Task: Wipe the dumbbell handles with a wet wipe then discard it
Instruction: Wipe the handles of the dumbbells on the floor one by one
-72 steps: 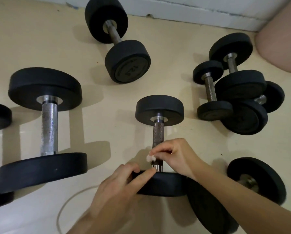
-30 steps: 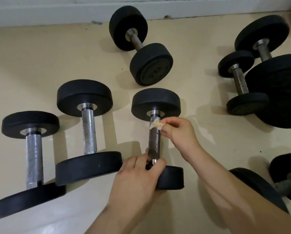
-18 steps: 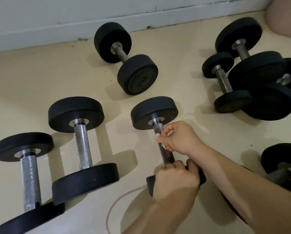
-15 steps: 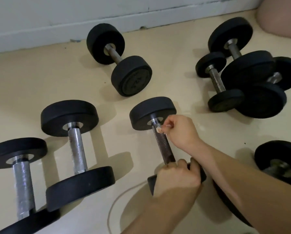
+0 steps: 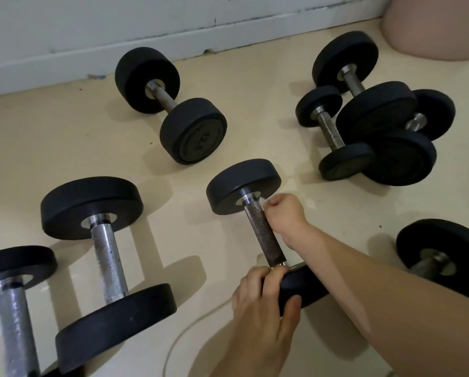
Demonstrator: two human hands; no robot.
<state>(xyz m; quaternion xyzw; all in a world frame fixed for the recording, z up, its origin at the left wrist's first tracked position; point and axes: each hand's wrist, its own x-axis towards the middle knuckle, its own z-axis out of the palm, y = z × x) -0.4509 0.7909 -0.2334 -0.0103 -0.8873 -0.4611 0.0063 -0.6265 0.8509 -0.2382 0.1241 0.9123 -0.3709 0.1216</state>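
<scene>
On the floor (image 5: 64, 126), mid-way from its wall edge, the left hand (image 5: 260, 303) curls round the dumbbell's near head (image 5: 305, 288). The right hand (image 5: 282, 213) pinches the wet wipe (image 5: 261, 200) (mostly hidden, probably bunched) against the handle (image 5: 264, 235) top. Best press firmly along the knurling, rolling the bar.

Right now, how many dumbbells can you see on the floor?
8 dumbbells: one at the far left edge, one beside it, one by the wall, one in the centre, three piled at the right, one lower right. The forearm may hide more.
</scene>
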